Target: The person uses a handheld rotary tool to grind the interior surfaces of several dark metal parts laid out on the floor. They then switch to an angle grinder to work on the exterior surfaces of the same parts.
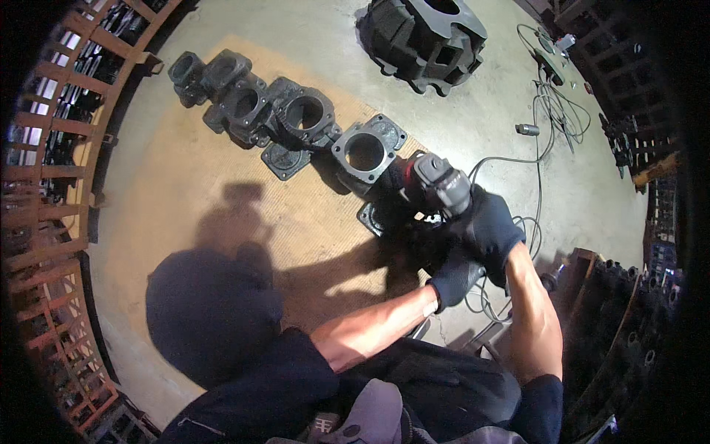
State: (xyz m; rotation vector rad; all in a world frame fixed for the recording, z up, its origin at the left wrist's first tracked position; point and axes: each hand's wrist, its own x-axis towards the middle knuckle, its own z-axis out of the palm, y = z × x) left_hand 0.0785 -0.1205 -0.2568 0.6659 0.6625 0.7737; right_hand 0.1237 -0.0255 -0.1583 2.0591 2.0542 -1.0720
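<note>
Both of my hands wear dark gloves and grip a black and red angle grinder (433, 189). My right hand (492, 229) wraps the tool's body from the right. Below it, my left hand (452, 277) holds the rear of the grinder. The tool's head presses against a dark cast metal housing (366, 154) with a square flange and a round bore. This casting stands at the near end of a row of similar dark castings (251, 100) on a brown mat (185, 185).
A large black cast housing (425, 33) stands on the concrete floor at the top. Grey cables (551, 111) trail across the floor on the right. Rusty metal crates (44, 185) line the left side; dark racks (636, 126) stand at the right.
</note>
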